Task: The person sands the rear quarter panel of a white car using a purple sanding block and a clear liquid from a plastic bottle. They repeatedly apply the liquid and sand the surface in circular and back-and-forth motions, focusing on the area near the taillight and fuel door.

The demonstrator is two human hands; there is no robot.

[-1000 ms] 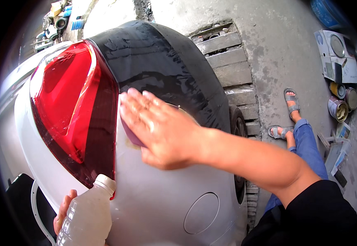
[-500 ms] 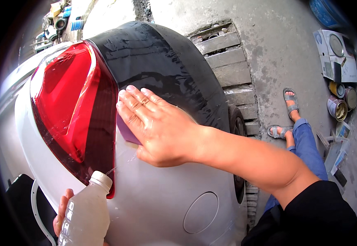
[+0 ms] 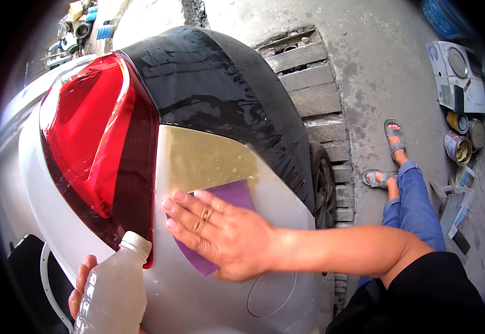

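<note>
My right hand (image 3: pixel 217 239) lies open with fingers outstretched on a purple sheet (image 3: pixel 234 192), pressing it against the pale silver car panel (image 3: pixel 198 306). Above the sheet a wet, yellowish patch (image 3: pixel 203 158) with small bumps borders the black upper panel (image 3: pixel 209 83). At lower left my left hand (image 3: pixel 82 281) is closed round a plastic bottle (image 3: pixel 114 292) of cloudy liquid with a white cap, just below the red tail light (image 3: pixel 89 133). Part of that hand is hidden behind the bottle.
A wheel (image 3: pixel 323 183) shows beside a slatted drain cover (image 3: pixel 312 94). My legs in blue trousers (image 3: pixel 418 206) and grey sandals (image 3: pixel 395 139) are at right, near paint cans (image 3: pixel 457 147), a carton (image 3: pixel 448 89) and a blue drum (image 3: pixel 440 16). Assorted clutter (image 3: pixel 81 30) lies at upper left.
My right hand and the purple sheet have slid down from the black panel's edge, uncovering the yellowish patch. The bottle in my left hand has stayed almost in place.
</note>
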